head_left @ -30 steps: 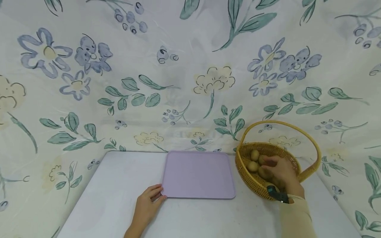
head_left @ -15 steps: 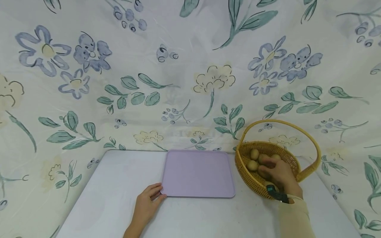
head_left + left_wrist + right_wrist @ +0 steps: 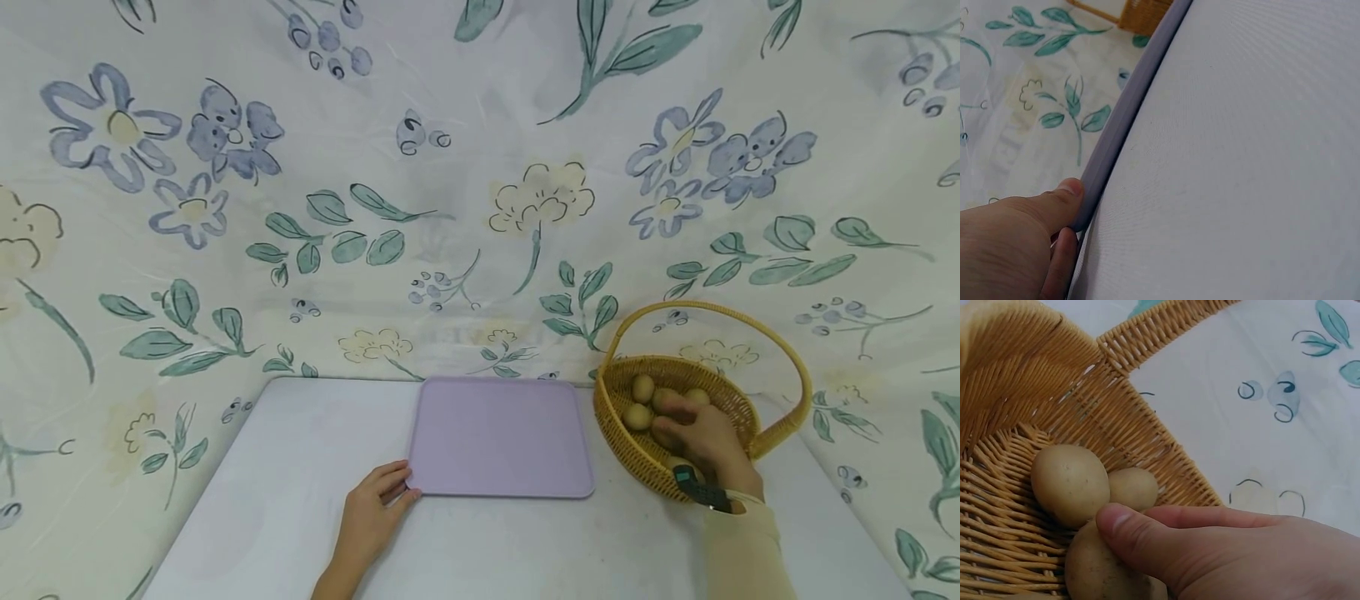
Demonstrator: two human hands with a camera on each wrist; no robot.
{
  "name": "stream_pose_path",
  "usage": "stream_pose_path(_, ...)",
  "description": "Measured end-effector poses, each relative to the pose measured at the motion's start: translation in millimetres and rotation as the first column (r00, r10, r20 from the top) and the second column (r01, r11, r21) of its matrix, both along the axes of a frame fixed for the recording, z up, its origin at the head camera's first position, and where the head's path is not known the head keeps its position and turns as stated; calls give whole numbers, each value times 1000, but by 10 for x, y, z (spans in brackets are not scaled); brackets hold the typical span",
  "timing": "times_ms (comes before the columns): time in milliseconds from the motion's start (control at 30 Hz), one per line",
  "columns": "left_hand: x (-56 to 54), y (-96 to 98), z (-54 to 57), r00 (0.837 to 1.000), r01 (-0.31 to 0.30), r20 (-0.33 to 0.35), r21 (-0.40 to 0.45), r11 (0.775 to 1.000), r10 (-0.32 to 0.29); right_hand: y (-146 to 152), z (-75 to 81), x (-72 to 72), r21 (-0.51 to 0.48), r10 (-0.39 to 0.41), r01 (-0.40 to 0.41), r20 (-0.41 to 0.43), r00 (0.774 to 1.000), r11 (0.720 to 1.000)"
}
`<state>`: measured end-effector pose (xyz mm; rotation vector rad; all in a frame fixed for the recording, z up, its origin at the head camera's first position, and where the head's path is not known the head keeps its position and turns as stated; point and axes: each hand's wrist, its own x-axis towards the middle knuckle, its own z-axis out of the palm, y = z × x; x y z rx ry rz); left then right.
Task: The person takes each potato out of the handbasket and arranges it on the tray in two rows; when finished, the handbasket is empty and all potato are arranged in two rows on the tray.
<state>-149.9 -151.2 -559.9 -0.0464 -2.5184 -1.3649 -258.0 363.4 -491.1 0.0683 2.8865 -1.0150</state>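
My left hand (image 3: 372, 512) holds the near left corner of a lilac tray (image 3: 501, 437), thumb at the front edge and fingers along the side. In the left wrist view, its thumb lies against the tray rim (image 3: 1119, 128). To the right, my right hand (image 3: 708, 437) reaches inside a wicker basket (image 3: 622, 454) of potatoes. The right wrist view shows its thumb and fingers around one potato (image 3: 1097, 565), which the hand partly covers. Two other potatoes, a large one (image 3: 1069, 484) and a smaller-looking one (image 3: 1134, 487), lie just beyond the fingertips.
The basket's tall arched handle (image 3: 712, 308) rises over the right hand and forearm. Both tray and basket stand on a white table (image 3: 300, 450). A floral cloth (image 3: 465, 208) hangs behind the table.
Over the last second, my right hand has shifted slightly within the basket, bringing another potato into view behind its fingers. The left hand and tray stay in place.
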Motion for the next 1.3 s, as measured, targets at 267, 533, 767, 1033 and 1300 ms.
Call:
stream_pose_path(267,-9,2,-4,1000,6,-2,0,1000,-6,-11,-17,12,-20,-5,4,-3,1000,1000)
stream_pose_path(533,-10,2,-5,1000,11,-13,9,1000,-10,-11,-44,1,4,3,-3,-30,1000,1000)
stream_pose_path(767,-3,-3,2,1000,8,-6,4,1000,-8,-5,-50,-31,22,42,-42,-8,999,999)
stream_pose_path(1033,-4,-9,18,1000,8,22,6,1000,-8,-49,-29,-22,17,45,-45,4,999,999)
stream_pose_path(1300,-2,1,4,999,1,46,9,1000,-1,-41,-22,-1,124,84,-77,-54,995,989)
